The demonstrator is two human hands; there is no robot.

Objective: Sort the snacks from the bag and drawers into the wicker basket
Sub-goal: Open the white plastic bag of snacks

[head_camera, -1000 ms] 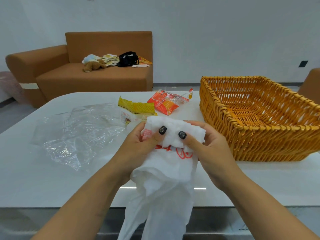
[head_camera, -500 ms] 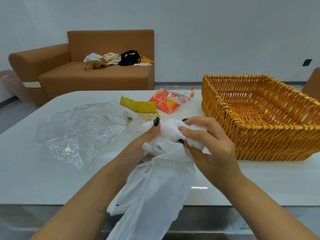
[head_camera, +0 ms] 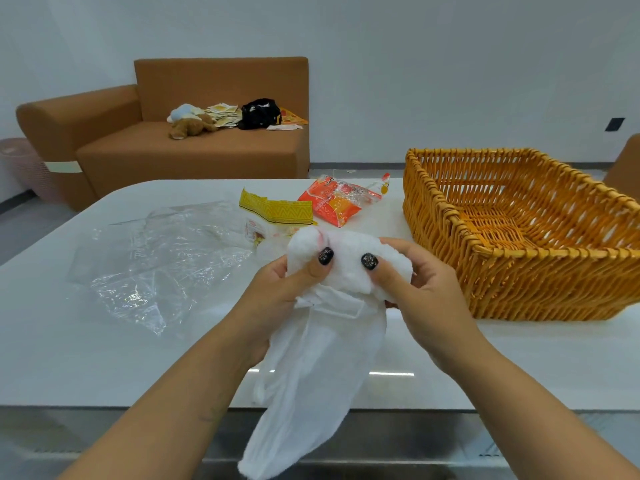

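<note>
White bag point(head_camera: 322, 368): thin non-woven fabric, its upper part bunched into a wad and held above the near part of the white table point(head_camera: 69, 341); the loose lower part hangs down past the table's front edge. Left hand point(head_camera: 277, 299): fingers curled round the left side of the wad, thumb with a dark-painted nail pressed on its front. Right hand point(head_camera: 422, 292): fingers curled round the right side of the wad, thumb likewise pressed on the front, the two thumbs close together. Bag contents: cannot tell, hidden by the cloth. Wicker basket point(head_camera: 519, 271): orange-yellow, rectangular, standing on the table just to the right of the right hand, apart from it. Red and orange snack packet point(head_camera: 339, 202): lying on the table beyond both hands, near the basket's left wall. Yellow zigzag-patterned packet point(head_camera: 277, 211): beyond the left hand, to the left of the red packet, its lower part partly hidden behind the wad. Clear plastic sheet point(head_camera: 166, 258): crumpled, spread flat on the table to the left of the left hand. Brown sofa point(head_camera: 190, 154): well beyond the table, bearing a plush toy point(head_camera: 190, 128), some papers and a black bag point(head_camera: 259, 112).
</note>
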